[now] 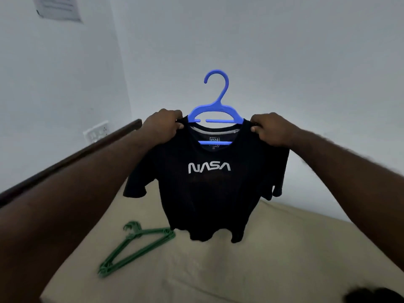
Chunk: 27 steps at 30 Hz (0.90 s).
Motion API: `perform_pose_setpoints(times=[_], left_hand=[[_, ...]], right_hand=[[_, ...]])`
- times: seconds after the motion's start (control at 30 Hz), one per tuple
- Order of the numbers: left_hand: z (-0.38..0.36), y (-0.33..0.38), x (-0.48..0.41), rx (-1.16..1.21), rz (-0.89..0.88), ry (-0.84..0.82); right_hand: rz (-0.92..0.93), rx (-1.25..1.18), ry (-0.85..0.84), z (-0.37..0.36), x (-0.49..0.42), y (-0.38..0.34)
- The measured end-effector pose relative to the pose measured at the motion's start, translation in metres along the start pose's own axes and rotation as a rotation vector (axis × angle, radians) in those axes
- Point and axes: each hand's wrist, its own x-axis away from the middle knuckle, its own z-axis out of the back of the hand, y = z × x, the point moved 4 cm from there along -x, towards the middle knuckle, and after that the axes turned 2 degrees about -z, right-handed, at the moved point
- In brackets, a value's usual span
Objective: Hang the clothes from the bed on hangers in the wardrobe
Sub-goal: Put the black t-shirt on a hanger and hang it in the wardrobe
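High on the left wall hangs a sheet of paper [59,7], its print too blurred to read; lower down sits a white wall socket [97,132], just behind the dark wooden bed rail [72,158] that runs along the left edge of the beige bed [284,248]; on the bed lie green hangers [135,248], stacked together, below and left of the shirt's hem; the left hand [162,125] has its fingers [180,126] curled, pinching the near shoulder of a black NASA T-shirt [209,193], which is held up in the air above the bed with its front to the camera; a blue plastic hanger [216,101] sits inside the neck, hook upright above the collar, lower bar showing through the neck opening; the right hand [271,130] pinches the other shoulder with curled fingers; a dark shape [371,296] in the bottom right corner cannot be made out
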Motion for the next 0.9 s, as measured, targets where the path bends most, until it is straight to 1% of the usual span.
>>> perform_pose_setpoints(times=[0.07,0.1,0.17,0.23,0.27,0.33,0.4,0.47,0.63,0.77,0.9], left_hand=[[-0.038,-0.003,0.028,0.039,-0.023,-0.109],[-0.062,-0.004,0.048,0.044,-0.034,-0.183],[-0.125,-0.003,0.109,0.066,-0.036,-0.386],[-0.194,0.002,0.188,0.163,0.058,-0.583],[-0.225,0.004,0.226,0.205,0.124,-0.638],[-0.279,0.015,0.303,0.28,0.295,-0.714],[-0.318,0.03,0.364,0.323,0.45,-0.759],[-0.334,0.05,0.404,0.35,0.551,-0.771],[-0.336,0.079,0.448,0.369,0.708,-0.761],[-0.323,0.086,0.48,0.378,0.772,-0.646],[-0.281,0.081,0.523,0.363,0.858,-0.479]], right_hand=[[0.003,-0.033,-0.069,-0.039,0.031,0.006],[0.007,-0.053,-0.132,-0.064,0.052,0.011],[0.024,-0.092,-0.323,-0.13,0.112,0.018],[0.013,-0.149,-0.522,-0.197,0.182,0.027],[-0.006,-0.188,-0.599,-0.227,0.212,0.031],[-0.047,-0.238,-0.725,-0.278,0.267,0.04],[-0.069,-0.27,-0.786,-0.312,0.308,0.047],[-0.053,-0.296,-0.837,-0.329,0.34,0.051],[-0.029,-0.292,-0.911,-0.338,0.387,0.061],[0.015,-0.293,-0.861,-0.333,0.392,0.051],[0.17,-0.268,-0.832,-0.316,0.376,0.004]])
